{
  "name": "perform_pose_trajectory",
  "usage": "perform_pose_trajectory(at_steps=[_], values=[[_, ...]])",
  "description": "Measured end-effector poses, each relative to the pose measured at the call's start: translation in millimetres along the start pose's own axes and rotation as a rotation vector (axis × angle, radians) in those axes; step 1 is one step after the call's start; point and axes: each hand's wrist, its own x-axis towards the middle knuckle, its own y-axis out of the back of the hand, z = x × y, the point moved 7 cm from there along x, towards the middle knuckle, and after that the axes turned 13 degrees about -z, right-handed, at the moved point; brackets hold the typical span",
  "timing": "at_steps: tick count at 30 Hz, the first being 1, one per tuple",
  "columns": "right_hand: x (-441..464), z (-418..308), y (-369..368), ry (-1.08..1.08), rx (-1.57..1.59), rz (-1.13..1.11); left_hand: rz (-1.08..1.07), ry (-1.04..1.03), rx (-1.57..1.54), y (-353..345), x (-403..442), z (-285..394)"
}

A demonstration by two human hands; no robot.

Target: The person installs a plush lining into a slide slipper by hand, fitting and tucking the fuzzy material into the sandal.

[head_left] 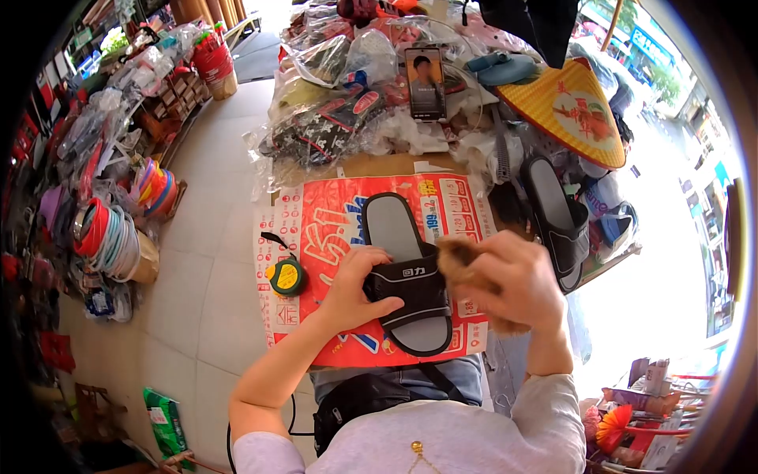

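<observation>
A black slide sandal (410,292) with a grey insole and white lettering on its strap lies on a red and white printed sheet (324,213). My left hand (355,291) holds the sandal by its strap from the left side, thumb and fingers spread over it. In my right hand (513,276) is a brown furry cloth (462,268), gripped close to the strap's right edge. Part of the cloth hangs below the hand. Left of the sandal sits a green and yellow tape measure (286,278).
Another black sandal (557,213) rests to the right. Behind the sheet are bagged goods, a propped phone (425,84), a blue-grey slipper (502,69) and a yellow conical hat (570,114). Piled goods and buckets line the left side.
</observation>
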Motion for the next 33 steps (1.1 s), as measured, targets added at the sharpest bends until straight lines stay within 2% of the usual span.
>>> perform_pose_trajectory(at_steps=[2, 3, 6, 10, 12, 13, 20, 23, 25, 28, 30, 32, 33], values=[[18.2, -11.7, -29.4, 0.075, 0.063, -0.033, -0.008, -0.003, 0.041, 0.0, 1.1, 1.2], [30.3, -15.9, -42.4, 0.145, 0.124, 0.065, 0.012, 0.012, -0.016, -0.6, -0.8, -1.9], [44.9, -5.7, -86.2, 0.106, 0.240, 0.053, 0.080, 0.029, -0.084, -0.7, -5.1, -11.5], [31.8, 5.7, -68.0, 0.110, 0.274, 0.131, 0.101, 0.037, -0.032, 7.2, -3.9, -6.6], [21.8, 14.3, -72.0, 0.199, 0.529, -0.025, 0.097, 0.030, -0.015, 7.7, -2.4, -7.6], [18.4, 19.4, -78.5, 0.173, 0.611, -0.142, 0.087, 0.026, 0.006, 6.6, -2.9, -7.1], [27.8, 19.2, -94.2, 0.077, 0.482, -0.034, 0.107, 0.053, -0.028, 6.3, -4.9, -9.9], [23.7, 29.5, -93.6, 0.027, 0.505, 0.077, 0.118, 0.050, 0.010, 6.0, -5.4, -10.0], [12.3, 64.2, -87.5, -0.228, 0.616, 0.341, 0.108, 0.043, 0.049, 5.3, -3.9, -8.4], [0.8, 61.6, -67.9, -0.196, 0.617, 0.408, 0.099, 0.008, 0.023, 5.1, -3.6, -10.9], [9.6, 24.4, -60.0, -0.034, 0.432, 0.201, 0.108, 0.008, 0.032, 6.9, -2.7, -8.3], [17.4, 0.3, -63.1, 0.053, 0.270, 0.065, 0.104, 0.008, 0.038, 5.9, -3.0, -7.7], [18.7, 0.5, -59.2, 0.052, 0.272, 0.066, 0.094, 0.025, 0.021, 5.2, -3.4, -9.6]])
